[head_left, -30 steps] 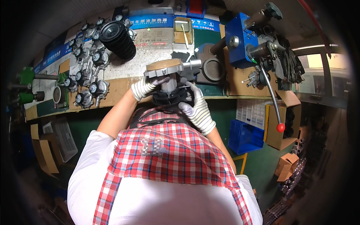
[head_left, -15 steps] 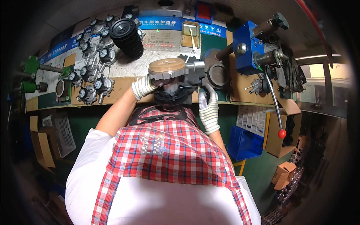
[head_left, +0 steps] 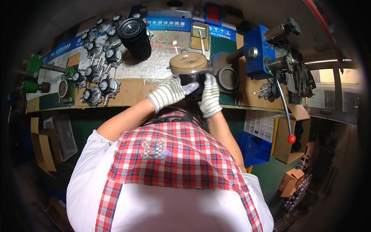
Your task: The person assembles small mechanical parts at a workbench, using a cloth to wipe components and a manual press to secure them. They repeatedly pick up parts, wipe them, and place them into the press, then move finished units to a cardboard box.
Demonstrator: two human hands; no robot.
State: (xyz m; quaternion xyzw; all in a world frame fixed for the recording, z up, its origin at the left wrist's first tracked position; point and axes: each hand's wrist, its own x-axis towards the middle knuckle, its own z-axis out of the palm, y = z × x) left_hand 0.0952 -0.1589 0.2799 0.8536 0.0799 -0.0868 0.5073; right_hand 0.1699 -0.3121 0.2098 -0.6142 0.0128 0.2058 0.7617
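Left hand and right hand, striped gloves: clasped on opposite sides of one black cylindrical part, which sits between them. Tan round disc: directly above that part, beyond both hands. Metal castings, several: left of the left hand. Ribbed black stack: farther off, leftward. Blue lever press: right of both hands.

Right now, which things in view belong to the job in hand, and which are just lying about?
In the job, judging by contact:
tan-topped part
left hand and right hand, both on it

Apparently just lying or standing about, untouched:
black ribbed stack
metal units
shallow tray
blue lever press
cardboard box
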